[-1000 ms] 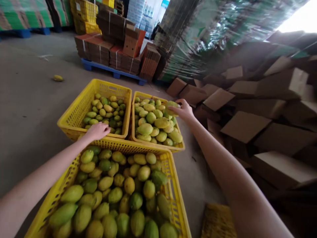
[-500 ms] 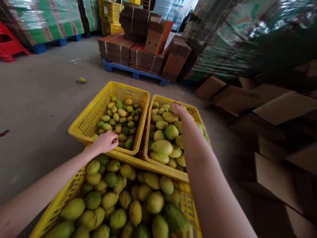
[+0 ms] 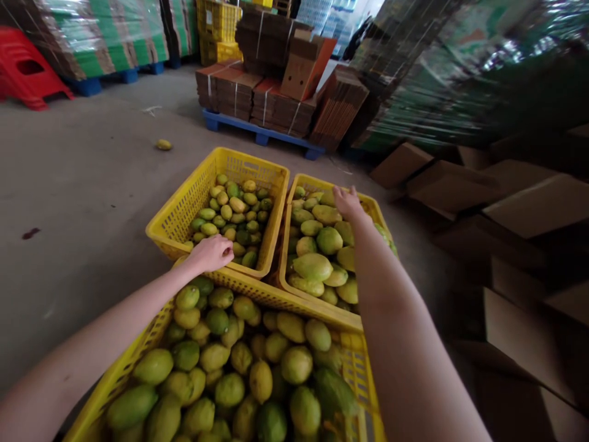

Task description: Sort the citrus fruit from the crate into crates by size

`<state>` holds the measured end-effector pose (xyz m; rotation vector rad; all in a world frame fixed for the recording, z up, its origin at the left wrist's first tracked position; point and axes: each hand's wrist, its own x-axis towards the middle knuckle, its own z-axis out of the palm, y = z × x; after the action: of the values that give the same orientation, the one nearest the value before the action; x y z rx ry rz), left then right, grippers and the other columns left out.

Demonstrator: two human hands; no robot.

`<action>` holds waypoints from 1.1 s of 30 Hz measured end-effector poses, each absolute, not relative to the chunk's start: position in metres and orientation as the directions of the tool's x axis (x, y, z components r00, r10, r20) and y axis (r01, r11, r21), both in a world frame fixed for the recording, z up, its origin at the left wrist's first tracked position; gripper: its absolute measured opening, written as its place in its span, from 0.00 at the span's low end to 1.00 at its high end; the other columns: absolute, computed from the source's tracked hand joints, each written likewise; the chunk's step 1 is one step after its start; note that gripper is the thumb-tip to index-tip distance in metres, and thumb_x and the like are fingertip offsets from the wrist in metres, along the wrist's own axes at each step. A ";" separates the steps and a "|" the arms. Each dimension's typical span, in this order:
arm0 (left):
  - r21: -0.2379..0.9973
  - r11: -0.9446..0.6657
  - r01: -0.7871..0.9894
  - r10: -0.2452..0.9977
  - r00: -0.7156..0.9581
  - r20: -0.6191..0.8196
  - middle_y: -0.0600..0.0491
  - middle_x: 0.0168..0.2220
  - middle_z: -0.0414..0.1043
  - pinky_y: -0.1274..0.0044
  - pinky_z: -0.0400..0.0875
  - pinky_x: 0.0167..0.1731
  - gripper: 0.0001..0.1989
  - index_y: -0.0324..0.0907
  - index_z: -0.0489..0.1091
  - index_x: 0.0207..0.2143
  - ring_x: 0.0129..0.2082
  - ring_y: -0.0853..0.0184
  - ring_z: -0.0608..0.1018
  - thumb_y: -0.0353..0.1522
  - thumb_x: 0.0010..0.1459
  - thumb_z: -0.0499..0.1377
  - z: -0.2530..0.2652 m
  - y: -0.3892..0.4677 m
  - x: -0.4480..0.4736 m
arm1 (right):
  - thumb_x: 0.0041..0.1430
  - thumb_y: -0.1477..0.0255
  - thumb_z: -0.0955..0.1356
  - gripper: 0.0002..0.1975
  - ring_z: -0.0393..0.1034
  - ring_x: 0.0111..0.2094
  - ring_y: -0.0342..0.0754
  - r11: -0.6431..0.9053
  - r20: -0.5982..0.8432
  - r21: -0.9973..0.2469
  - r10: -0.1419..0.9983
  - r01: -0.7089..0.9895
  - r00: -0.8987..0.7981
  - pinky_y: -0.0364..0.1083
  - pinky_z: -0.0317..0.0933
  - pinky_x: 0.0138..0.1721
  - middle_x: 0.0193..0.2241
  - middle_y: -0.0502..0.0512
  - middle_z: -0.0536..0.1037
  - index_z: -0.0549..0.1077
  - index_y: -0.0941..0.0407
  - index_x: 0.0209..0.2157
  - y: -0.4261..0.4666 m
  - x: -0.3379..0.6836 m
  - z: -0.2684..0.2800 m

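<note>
My left hand [image 3: 212, 253] is over the near edge of the left yellow crate [image 3: 172, 215], its fingers curled in and no fruit showing in them. Inside that crate lie smaller yellow-green lemons [image 3: 238, 205]. My right hand [image 3: 347, 201] is at the far side of the right yellow crate [image 3: 283, 245], fingers apart, with no fruit seen in it. Larger lemons [image 3: 313, 267] fill that crate; my right forearm hides part of them. Closest to me, a third yellow crate [image 3: 294, 302] holds mixed green and yellow lemons [image 3: 230, 390].
A single lemon [image 3: 164, 145] lies on the floor at left. Flattened cartons [image 3: 276, 110] are stacked on a blue pallet [image 3: 262, 136] ahead. Loose cardboard boxes [image 3: 519, 202] crowd the right side. A red stool [image 3: 34, 70] stands at far left.
The view has turned slightly left, so everything sits further right. My right hand's fingers, flat over the fruit before, are now raised and spread. The left hand stays curled over its crate.
</note>
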<state>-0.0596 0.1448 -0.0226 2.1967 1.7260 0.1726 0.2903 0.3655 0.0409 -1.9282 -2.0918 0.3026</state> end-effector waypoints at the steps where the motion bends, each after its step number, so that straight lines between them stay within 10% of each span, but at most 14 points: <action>1: 0.339 -0.205 0.918 0.961 0.255 -0.111 0.46 0.38 0.78 0.72 0.70 0.36 0.12 0.43 0.74 0.32 0.38 0.58 0.79 0.34 0.62 0.52 -0.023 0.145 -0.060 | 0.73 0.67 0.51 0.26 0.47 0.72 0.66 0.087 0.083 -0.323 0.995 0.942 -0.063 0.70 0.46 0.66 0.65 0.72 0.65 0.67 0.61 0.62 0.360 0.289 0.050; 9: 0.310 -0.242 0.919 0.957 0.279 -0.078 0.47 0.40 0.80 0.73 0.70 0.37 0.13 0.41 0.78 0.38 0.39 0.59 0.80 0.34 0.62 0.53 -0.023 0.145 -0.062 | 0.72 0.63 0.58 0.22 0.61 0.62 0.59 0.466 0.392 0.026 0.809 0.884 -0.438 0.61 0.57 0.64 0.59 0.67 0.68 0.67 0.55 0.61 0.242 0.247 0.111; 11: 0.306 -0.265 0.914 0.957 0.288 -0.030 0.47 0.41 0.79 0.72 0.70 0.40 0.13 0.41 0.78 0.40 0.41 0.58 0.79 0.33 0.62 0.54 -0.026 0.147 -0.064 | 0.72 0.64 0.59 0.20 0.60 0.62 0.58 0.581 0.350 0.166 0.720 0.797 -0.599 0.61 0.60 0.62 0.61 0.62 0.66 0.66 0.46 0.62 0.187 0.225 0.109; 15: 0.320 -0.352 0.880 0.934 0.310 0.176 0.45 0.47 0.75 0.70 0.70 0.46 0.12 0.40 0.77 0.42 0.47 0.57 0.78 0.29 0.63 0.54 -0.032 0.145 -0.067 | 0.70 0.70 0.62 0.17 0.63 0.63 0.66 0.778 0.260 0.234 0.528 0.583 -0.809 0.64 0.61 0.60 0.59 0.72 0.71 0.74 0.61 0.53 0.067 0.198 0.063; 20: 0.445 -0.471 0.761 0.858 0.278 0.432 0.44 0.48 0.71 0.68 0.66 0.55 0.14 0.39 0.75 0.42 0.53 0.58 0.73 0.23 0.62 0.51 -0.038 0.090 -0.057 | 0.67 0.69 0.66 0.15 0.68 0.61 0.65 0.822 0.020 0.075 0.565 0.564 -0.825 0.62 0.65 0.59 0.58 0.71 0.75 0.77 0.61 0.50 -0.056 0.229 -0.036; 25: 0.552 -0.604 0.575 0.692 0.722 0.005 0.48 0.41 0.75 0.70 0.69 0.44 0.07 0.43 0.77 0.36 0.41 0.59 0.76 0.27 0.58 0.59 -0.063 0.006 -0.045 | 0.66 0.75 0.64 0.10 0.80 0.42 0.55 0.715 -0.356 -0.062 0.636 0.696 -0.685 0.56 0.67 0.55 0.39 0.60 0.84 0.78 0.57 0.42 -0.098 0.257 -0.067; 29: 0.594 -0.383 0.707 0.669 0.656 -0.350 0.56 0.17 0.62 0.67 0.68 0.42 0.09 0.43 0.71 0.20 0.32 0.58 0.74 0.25 0.41 0.68 -0.097 -0.026 -0.044 | 0.67 0.75 0.63 0.10 0.80 0.41 0.55 0.629 -0.471 -0.030 0.677 0.777 -0.566 0.51 0.68 0.47 0.39 0.62 0.83 0.77 0.57 0.40 -0.087 0.229 -0.045; 33: 0.558 -0.218 0.800 0.637 0.550 -0.540 0.56 0.15 0.60 0.63 0.65 0.48 0.16 0.44 0.64 0.14 0.35 0.54 0.75 0.27 0.36 0.70 -0.121 -0.028 -0.048 | 0.68 0.74 0.63 0.12 0.78 0.45 0.56 0.623 -0.497 -0.078 0.652 0.778 -0.572 0.48 0.67 0.44 0.44 0.64 0.82 0.76 0.59 0.46 -0.066 0.184 -0.041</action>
<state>-0.0480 -0.0283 -0.1206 1.9417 1.1640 -0.2441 0.1835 -0.0657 -0.0409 -1.4978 -3.2046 0.5330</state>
